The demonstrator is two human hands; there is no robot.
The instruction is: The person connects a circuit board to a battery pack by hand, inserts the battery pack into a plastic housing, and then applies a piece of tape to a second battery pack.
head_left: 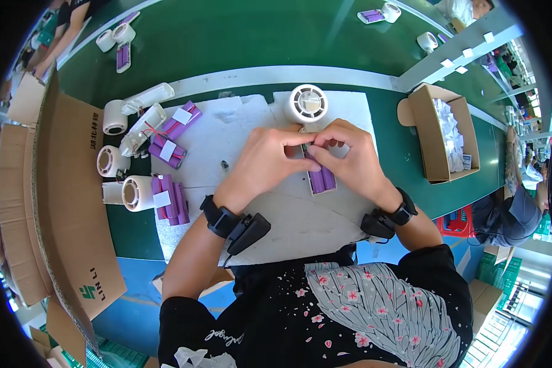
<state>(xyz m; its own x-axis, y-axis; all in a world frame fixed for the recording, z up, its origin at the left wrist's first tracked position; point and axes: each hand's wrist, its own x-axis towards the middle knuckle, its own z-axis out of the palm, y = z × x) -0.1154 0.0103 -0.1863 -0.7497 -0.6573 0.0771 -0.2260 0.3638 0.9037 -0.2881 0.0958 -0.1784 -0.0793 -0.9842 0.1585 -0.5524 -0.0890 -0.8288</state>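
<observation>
A white handheld fan [307, 104] with a round slotted head lies in front of me. Its handle is uncovered, and purple battery cells [322, 180] show at the lower end. My left hand [264, 158] reaches across the handle from the left, thumb and forefinger curved over it just below the head. From the right, my right hand [353, 157] meets it with fingers curled and thumb tip against forefinger in a pinch. Fingertips of both hands come together over the handle and hide the middle of it. Whatever small part the right fingers pinch is hidden.
A pale, worn foam sheet [245, 202] covers the green bench. Several white fan bodies [138, 193] with purple battery packs [172, 199] lie at the left, beside a large cardboard box [73, 184]. A small carton [438, 165] of white packets stands right. More fans [124, 34] lie beyond the metal rail [227, 80].
</observation>
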